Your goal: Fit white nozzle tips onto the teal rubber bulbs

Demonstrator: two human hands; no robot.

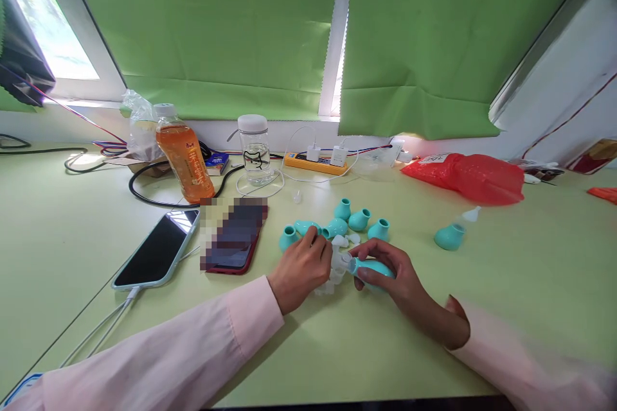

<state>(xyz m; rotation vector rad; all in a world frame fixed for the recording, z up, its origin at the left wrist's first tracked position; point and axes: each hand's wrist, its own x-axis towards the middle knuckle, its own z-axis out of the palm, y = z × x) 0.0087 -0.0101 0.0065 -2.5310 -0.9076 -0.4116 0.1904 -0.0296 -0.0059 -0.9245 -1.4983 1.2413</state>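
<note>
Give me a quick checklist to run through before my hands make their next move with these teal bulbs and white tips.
1. Right hand grips a teal bulb: ok.
2. Left hand on the white tips: ok.
3. Tip seated in the bulb's mouth: cannot tell.
4. Loose teal bulbs within reach: ok.
5. Assembled bulb set apart at right: ok.
6. Phones clear of the hands: ok.

My two arms in pale pink sleeves reach in from the desk's near edge. My left hand [303, 273] rests knuckles-up, fingers curled. My right hand [390, 276] lies just beside it, fingers closed, wrist bent inward.
</note>
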